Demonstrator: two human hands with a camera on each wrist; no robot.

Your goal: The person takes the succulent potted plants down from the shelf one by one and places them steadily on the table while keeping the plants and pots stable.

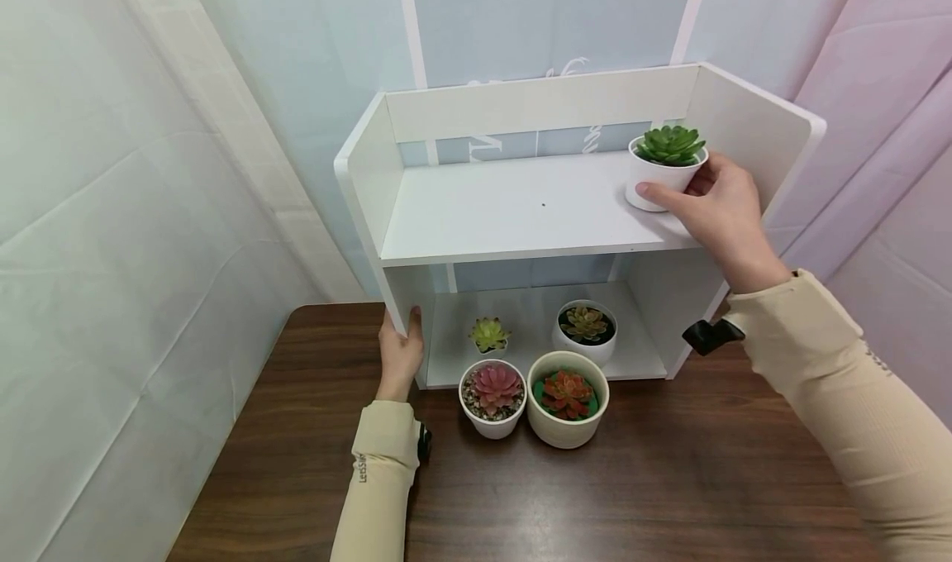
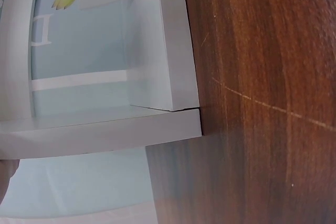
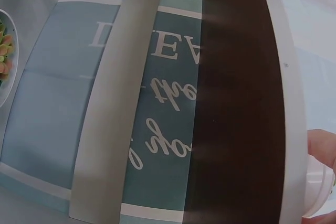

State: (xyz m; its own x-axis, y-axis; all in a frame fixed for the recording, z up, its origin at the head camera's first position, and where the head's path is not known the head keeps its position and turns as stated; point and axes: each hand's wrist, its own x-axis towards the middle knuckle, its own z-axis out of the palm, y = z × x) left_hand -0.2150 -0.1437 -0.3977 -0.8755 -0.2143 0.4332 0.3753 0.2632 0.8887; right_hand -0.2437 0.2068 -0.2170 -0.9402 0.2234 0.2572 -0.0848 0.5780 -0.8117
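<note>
A white two-tier shelf (image 1: 521,215) stands on a dark wooden table (image 1: 669,479). My right hand (image 1: 717,202) holds a white pot with a green succulent (image 1: 667,165) on the top tier's right end. My left hand (image 1: 400,355) grips the shelf's left side panel near its base. On the lower tier sit a small yellow-green succulent (image 1: 488,335) and a brownish one in a white pot (image 1: 585,331). In front on the table stand a pink succulent pot (image 1: 493,397) and a cream pot with a red succulent (image 1: 568,397). The left wrist view shows the shelf's corner (image 2: 178,114) on the table.
A pale curtain wall (image 1: 111,215) closes the left side and a pinkish one (image 1: 892,132) the right. A blue lettered backdrop (image 3: 157,77) hangs behind the shelf. The table's left edge (image 1: 230,430) runs near my left forearm.
</note>
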